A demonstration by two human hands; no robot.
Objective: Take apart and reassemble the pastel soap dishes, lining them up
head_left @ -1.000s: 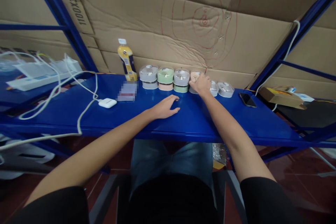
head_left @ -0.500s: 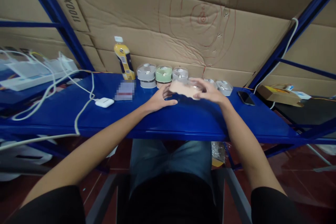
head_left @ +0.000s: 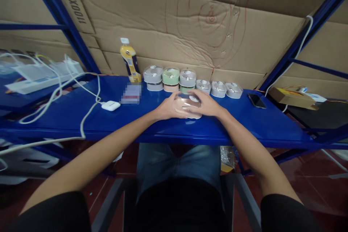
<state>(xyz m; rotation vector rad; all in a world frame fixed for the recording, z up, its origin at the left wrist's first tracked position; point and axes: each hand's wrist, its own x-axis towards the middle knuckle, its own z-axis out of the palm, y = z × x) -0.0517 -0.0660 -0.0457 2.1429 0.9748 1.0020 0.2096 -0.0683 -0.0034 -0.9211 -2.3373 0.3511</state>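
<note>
Between my two hands is a small pinkish plastic box with a clear domed lid (head_left: pixel 182 103), held low over the blue tabletop. From the left, my left hand (head_left: pixel 168 108) curls round its side. My right hand (head_left: pixel 208 104) grips the opposite side, its fingers lying across the front and top. Behind it stand similar boxes stacked in twos: a grey pair (head_left: pixel 153 75), a green box (head_left: pixel 171 76) on a pink one, and a grey box (head_left: pixel 187 77) on a green one. Single grey boxes (head_left: pixel 218 89) continue the row to the right.
A yellow drink bottle (head_left: pixel 130 61) stands left of the stacks, near a blurred-out packet (head_left: pixel 131 93). White cables (head_left: pixel 84 116) and a white earbud case (head_left: pixel 111 105) lie further left. A phone (head_left: pixel 256 100) rests at right. Cardboard (head_left: pixel 152 14) backs the blue table (head_left: pixel 244 127).
The pink box has come nearer to me and now sits level rather than tilted. My left hand has closed onto its side; before, only my right hand held it.
</note>
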